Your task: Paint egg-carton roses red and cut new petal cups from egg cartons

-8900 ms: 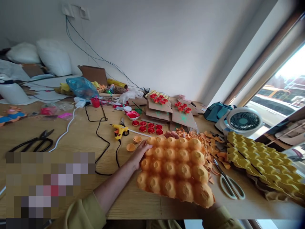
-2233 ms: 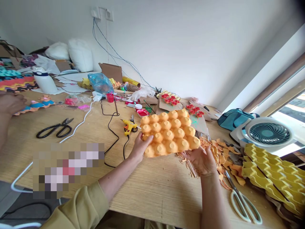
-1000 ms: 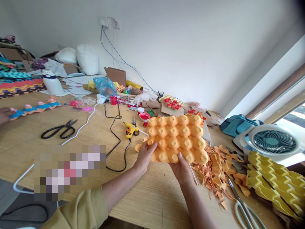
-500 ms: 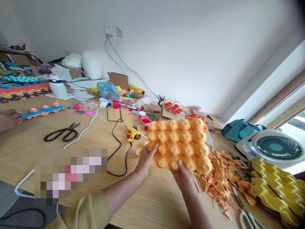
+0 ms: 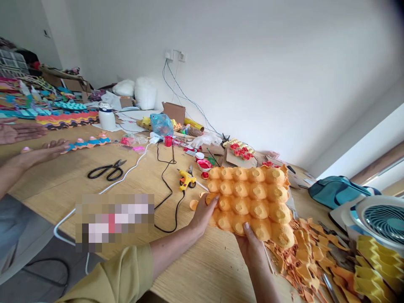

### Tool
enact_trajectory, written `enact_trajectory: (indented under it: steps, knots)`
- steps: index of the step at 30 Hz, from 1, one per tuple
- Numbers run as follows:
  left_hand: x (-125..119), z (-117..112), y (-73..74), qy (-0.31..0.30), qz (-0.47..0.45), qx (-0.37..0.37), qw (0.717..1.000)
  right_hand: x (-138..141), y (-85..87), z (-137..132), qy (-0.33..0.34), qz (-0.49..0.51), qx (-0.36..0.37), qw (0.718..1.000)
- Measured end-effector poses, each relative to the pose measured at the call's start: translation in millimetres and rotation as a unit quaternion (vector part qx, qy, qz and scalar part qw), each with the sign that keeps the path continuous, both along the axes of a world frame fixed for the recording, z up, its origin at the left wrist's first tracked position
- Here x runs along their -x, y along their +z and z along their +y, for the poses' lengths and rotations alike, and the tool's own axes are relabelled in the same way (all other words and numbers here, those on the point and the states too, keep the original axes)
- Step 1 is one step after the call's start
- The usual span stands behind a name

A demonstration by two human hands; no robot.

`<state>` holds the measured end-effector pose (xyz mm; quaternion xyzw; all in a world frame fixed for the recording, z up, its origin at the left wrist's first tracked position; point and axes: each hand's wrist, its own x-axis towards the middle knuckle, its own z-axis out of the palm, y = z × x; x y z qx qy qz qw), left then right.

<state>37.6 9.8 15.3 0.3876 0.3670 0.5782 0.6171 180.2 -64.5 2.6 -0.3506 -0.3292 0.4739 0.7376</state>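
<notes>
An orange egg tray (image 5: 249, 202) is held up above the table, tilted so that its rows of rounded bumps face me. My left hand (image 5: 203, 214) grips its left edge, thumb on the front and fingers hidden behind. Along the bottom edge, my right hand (image 5: 251, 244) clasps it with the thumb over a bump. Just left of the tray lie a yellow glue gun (image 5: 187, 179) and small orange cut pieces (image 5: 193, 205). Orange scraps (image 5: 304, 252) are heaped beneath and to the right of it.
At the left, a co-worker's hands (image 5: 47, 151) are beside a blue-and-orange egg-tray strip (image 5: 90, 143). Black-handled scissors (image 5: 107, 170) and a white cable (image 5: 126, 170) lie on the table (image 5: 189, 261). A white fan (image 5: 375, 214), teal bag (image 5: 334, 191) and yellow egg trays (image 5: 375, 265) are at the right.
My view has turned a little to the left, so more of the co-worker's hands and arm shows. Both my hands keep their hold on the orange egg tray.
</notes>
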Motion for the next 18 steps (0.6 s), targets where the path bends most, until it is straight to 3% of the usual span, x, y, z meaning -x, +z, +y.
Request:
enact_trajectory:
  steps: [6,12,18]
  knots:
    - [-12,11,14.3,0.013,0.039,0.003,0.999,-8,-3.6,0,-0.021,0.024,-0.004,0.999]
    - [-17,10,10.5,-0.011,0.003,0.015,1.000,-10,-2.3,0,-0.035,0.027,0.012,0.999]
    - [-13,9,8.9,0.003,0.007,0.007,1.000,-3,2.7,-1,-0.015,-0.003,-0.004,1.000]
